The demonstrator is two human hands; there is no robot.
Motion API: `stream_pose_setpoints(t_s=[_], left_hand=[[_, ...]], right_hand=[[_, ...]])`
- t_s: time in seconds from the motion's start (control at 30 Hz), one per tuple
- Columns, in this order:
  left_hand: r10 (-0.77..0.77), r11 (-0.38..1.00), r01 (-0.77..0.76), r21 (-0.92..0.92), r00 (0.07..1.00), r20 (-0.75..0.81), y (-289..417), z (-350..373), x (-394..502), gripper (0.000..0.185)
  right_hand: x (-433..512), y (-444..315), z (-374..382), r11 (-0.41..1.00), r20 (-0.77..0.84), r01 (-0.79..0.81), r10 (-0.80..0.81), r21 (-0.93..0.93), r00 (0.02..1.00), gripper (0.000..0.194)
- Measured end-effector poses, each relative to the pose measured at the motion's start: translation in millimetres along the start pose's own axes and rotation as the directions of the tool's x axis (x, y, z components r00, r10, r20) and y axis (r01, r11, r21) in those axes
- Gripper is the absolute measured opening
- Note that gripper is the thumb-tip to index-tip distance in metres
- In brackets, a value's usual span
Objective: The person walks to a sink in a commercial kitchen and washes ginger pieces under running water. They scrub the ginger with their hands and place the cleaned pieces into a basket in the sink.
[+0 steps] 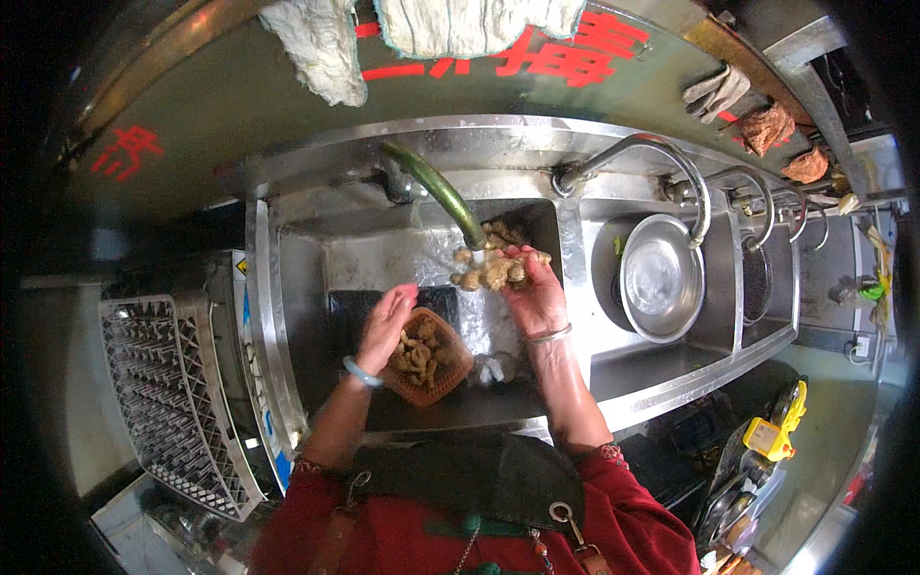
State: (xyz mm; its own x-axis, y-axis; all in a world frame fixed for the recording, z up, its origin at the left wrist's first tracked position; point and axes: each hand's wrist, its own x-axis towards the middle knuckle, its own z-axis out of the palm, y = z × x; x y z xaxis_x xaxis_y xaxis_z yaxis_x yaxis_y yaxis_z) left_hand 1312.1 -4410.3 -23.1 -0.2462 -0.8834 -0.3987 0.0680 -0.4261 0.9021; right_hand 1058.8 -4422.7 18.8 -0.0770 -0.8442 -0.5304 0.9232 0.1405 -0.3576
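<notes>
My right hand (pixel 535 291) holds a knobbly ginger root (pixel 492 274) just below the mouth of a green hose (pixel 440 190), where water seems to spray out. Fingers apart and with nothing in them, my left hand (pixel 388 327) hovers by an orange plastic basket (pixel 460 363). Several pieces of ginger (pixel 419 353) lie inside that basket. Behind the held root, more ginger (pixel 505 233) rests in the far right corner of the stainless steel sink basin (pixel 359 259), partly hidden by the hose.
In the basin to the right, a round metal bowl (pixel 661 277) leans under a curved faucet (pixel 647 144). A plastic dish rack (pixel 172 402) stands left of the sink. White cloths (pixel 478 25) hang above the back wall. A yellow bottle (pixel 769 438) is at the lower right.
</notes>
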Motion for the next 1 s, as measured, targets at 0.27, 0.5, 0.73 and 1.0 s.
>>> stream_pose_setpoints(t_s=[0.27,0.5,0.73,1.0], left_hand=[[-0.080,0.979,0.010,0.202,0.938,0.337,75.0,66.6,26.2,0.027],[0.286,0.819,-0.425,0.384,0.884,0.369,70.5,89.0,11.1,0.021],[0.456,0.597,-0.593,0.541,0.805,0.379,64.7,82.2,3.1,0.019],[0.207,0.957,-0.267,0.113,0.902,0.378,50.0,82.2,3.0,0.005]], right_hand=[[-12.8,7.4,54.8,0.926,0.294,0.306,-0.235,-0.224,0.926,0.025],[2.7,5.6,58.7,0.960,0.169,0.179,-0.143,-0.216,0.975,0.021],[27.8,7.5,29.6,0.970,0.069,-0.169,0.183,-0.172,0.981,0.017],[39.3,14.0,18.5,0.968,0.088,-0.247,0.249,-0.032,0.964,0.015]])
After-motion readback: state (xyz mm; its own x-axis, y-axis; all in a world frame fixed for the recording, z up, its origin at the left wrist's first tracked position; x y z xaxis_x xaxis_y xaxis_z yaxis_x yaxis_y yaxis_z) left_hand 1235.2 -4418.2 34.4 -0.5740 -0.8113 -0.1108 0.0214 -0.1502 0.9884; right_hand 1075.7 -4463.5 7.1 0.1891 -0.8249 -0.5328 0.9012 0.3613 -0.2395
